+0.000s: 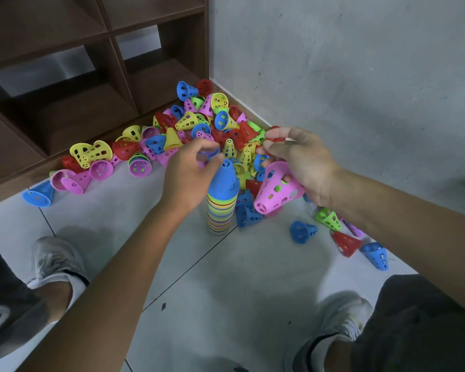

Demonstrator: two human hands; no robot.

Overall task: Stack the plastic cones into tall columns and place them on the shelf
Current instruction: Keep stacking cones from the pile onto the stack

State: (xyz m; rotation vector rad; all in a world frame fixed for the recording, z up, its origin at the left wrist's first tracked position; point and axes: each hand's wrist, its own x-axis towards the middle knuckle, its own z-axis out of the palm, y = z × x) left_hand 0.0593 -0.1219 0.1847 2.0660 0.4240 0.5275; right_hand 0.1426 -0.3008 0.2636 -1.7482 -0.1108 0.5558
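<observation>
A tall column of stacked cones (220, 208) stands on the floor, striped in many colours with blue cones on top. My left hand (191, 175) is beside its tip, fingers curled round a small blue cone (213, 153) that is mostly hidden. My right hand (301, 159) grips a pink cone (275, 190) with its lower fingers and pinches a red cone (275, 135) between thumb and forefinger. A large heap of loose cones (199, 124) lies behind the column, against the shelf's base.
The brown wooden shelf (113, 33) with open compartments stands at the back left. A grey wall (346, 76) closes the right side. Several stray cones (344, 241) lie on the tiled floor at the right. My two shoes (57, 261) are in the foreground.
</observation>
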